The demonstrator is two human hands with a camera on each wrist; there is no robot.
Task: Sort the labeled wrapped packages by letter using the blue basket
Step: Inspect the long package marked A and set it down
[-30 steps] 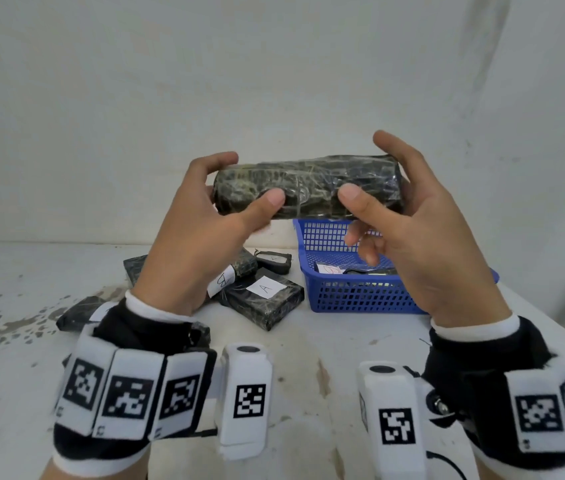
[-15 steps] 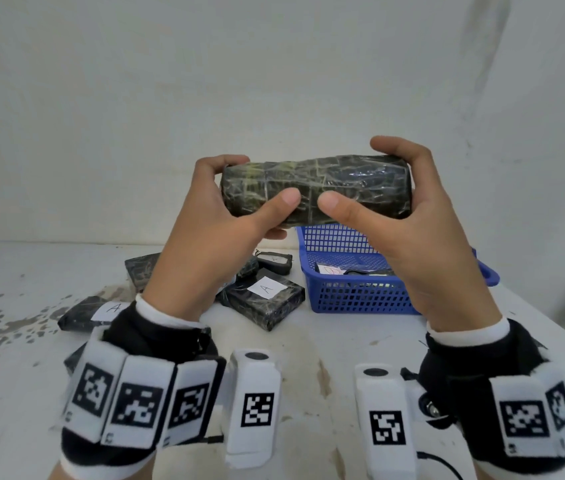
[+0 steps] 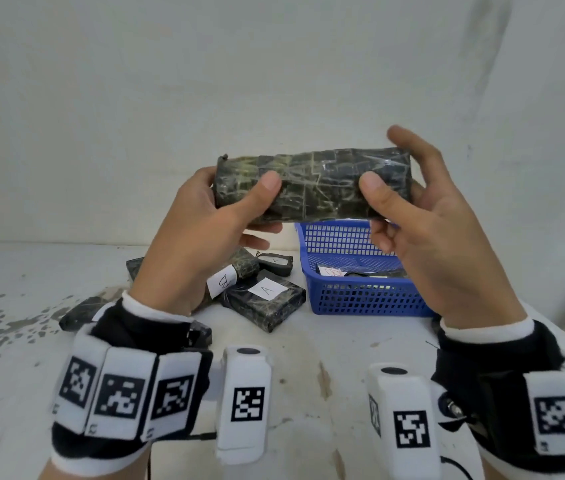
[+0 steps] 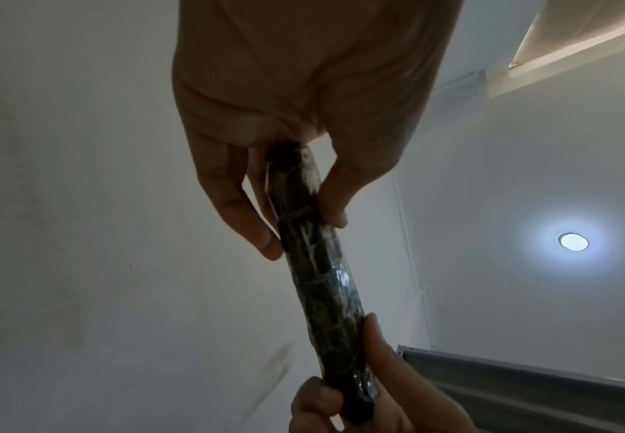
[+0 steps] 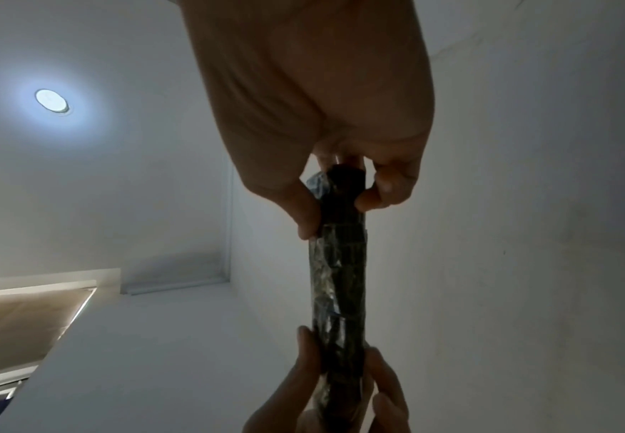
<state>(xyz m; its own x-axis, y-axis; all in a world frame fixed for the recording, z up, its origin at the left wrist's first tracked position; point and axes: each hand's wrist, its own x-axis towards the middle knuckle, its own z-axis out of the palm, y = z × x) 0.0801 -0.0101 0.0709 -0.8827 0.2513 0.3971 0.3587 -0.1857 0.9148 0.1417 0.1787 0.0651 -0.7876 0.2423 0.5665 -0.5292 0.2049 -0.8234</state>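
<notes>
Dark wrapped package (image 3: 312, 185) level between left hand (image 3: 184, 251) and right hand (image 3: 447, 251), each pinching one end.

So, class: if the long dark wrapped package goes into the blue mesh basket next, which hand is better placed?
Probably the right hand: it grips the package's end directly above the basket.

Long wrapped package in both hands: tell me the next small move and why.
Probably roll the long package a little further between the left hand and right hand. No letter label shows on the side facing the head camera, unlike the A package on the table, so it cannot yet be sorted into the blue basket.
</notes>
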